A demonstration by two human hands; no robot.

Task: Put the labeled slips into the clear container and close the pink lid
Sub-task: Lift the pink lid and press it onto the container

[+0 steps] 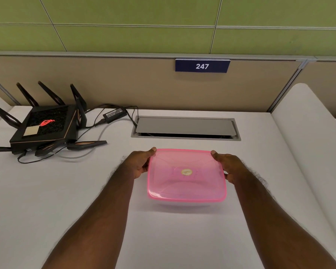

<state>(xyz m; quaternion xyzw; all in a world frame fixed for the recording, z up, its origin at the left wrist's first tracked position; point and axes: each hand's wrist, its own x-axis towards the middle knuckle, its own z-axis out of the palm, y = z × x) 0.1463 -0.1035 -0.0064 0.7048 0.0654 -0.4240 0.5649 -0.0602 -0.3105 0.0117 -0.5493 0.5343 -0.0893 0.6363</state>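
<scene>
A clear container with a translucent pink lid (186,183) on top is in front of me over the white table. A small round gold sticker sits at the lid's middle. My left hand (139,165) grips the container's left side, thumb on the far left corner of the lid. On the opposite side my right hand (231,167) grips it, thumb on the far right corner. The clear base (182,204) shows only as a faint strip under the lid's near edge. No labeled slips are visible.
A black router (45,127) with several antennas and its cables lies at the far left, with a power adapter (114,114) beside it. A grey cable hatch (185,128) is set into the table behind the container. A beige partition with a "247" sign (202,66) closes off the back.
</scene>
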